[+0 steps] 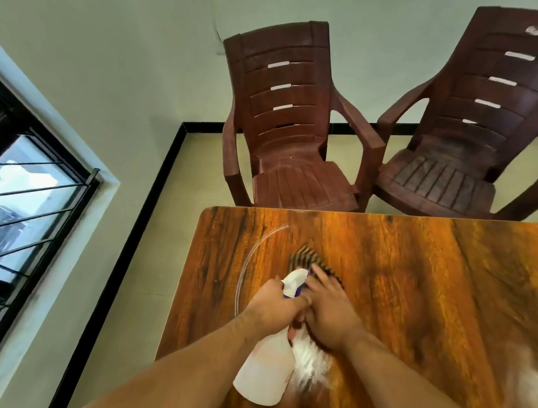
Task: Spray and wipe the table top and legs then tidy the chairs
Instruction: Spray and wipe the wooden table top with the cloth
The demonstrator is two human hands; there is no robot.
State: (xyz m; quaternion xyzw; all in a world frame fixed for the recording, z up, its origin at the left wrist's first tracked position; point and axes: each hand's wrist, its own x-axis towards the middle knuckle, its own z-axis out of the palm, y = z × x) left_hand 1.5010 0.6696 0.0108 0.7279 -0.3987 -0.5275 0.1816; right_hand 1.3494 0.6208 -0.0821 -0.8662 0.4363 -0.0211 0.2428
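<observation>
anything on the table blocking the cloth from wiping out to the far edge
Nothing visible does. The right hand presses the dark cloth on the table top; the spray bottle, gripped by the left hand, is nearer.

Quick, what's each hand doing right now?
Left hand: grips the spray bottle.
Right hand: open, fingers flat, pressing a dark cloth on the table.

No legible text, number, brand or sign is recorded.

A faint reddish mark is noted low on the white spray bottle (266, 369), lower centre of the frame. It is too small and blurred to be read.

A whitish patch is noted at the top of the backrest of the chair (507, 69) in the upper right of the frame. No letters can be made out on it.
</observation>
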